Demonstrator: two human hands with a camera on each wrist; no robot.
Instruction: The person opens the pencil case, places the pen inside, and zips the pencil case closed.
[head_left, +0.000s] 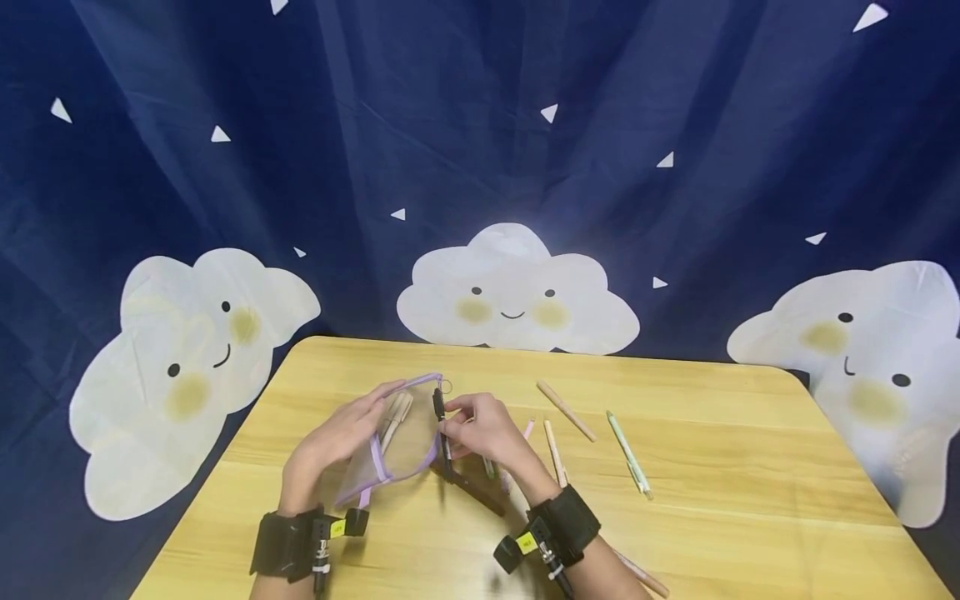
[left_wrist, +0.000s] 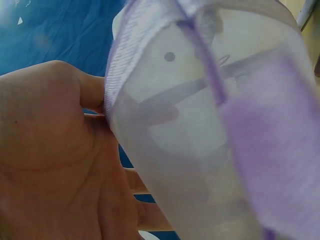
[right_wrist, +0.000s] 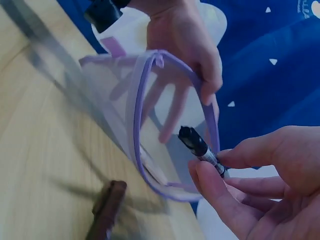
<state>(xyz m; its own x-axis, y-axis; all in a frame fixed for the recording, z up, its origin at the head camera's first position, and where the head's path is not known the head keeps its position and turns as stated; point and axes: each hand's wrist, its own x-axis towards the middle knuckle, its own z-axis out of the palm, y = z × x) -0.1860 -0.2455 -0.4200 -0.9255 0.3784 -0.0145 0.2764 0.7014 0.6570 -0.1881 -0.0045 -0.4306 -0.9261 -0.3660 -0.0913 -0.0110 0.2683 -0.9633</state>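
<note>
Both clamped: left hand (head_left: 337, 432) on mesh pouch (head_left: 418, 440), right hand (head_left: 487, 427) on black pen (right_wrist: 198, 146). Pouch looks light, floppy: grip rim (right_wrist: 137, 112); pen likely stiff, hold mid-barrel.

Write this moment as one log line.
left hand: holds open translucent purple-trimmed pouch | right hand: pinches slim black pen | pen: at pouch mouth

A broad black wristband (head_left: 281, 547) is worn at left, another (head_left: 574, 523) at right. Each bears a small black camera (head_left: 357, 522), yellow label (head_left: 337, 528) and white markings (head_left: 322, 550).
</note>
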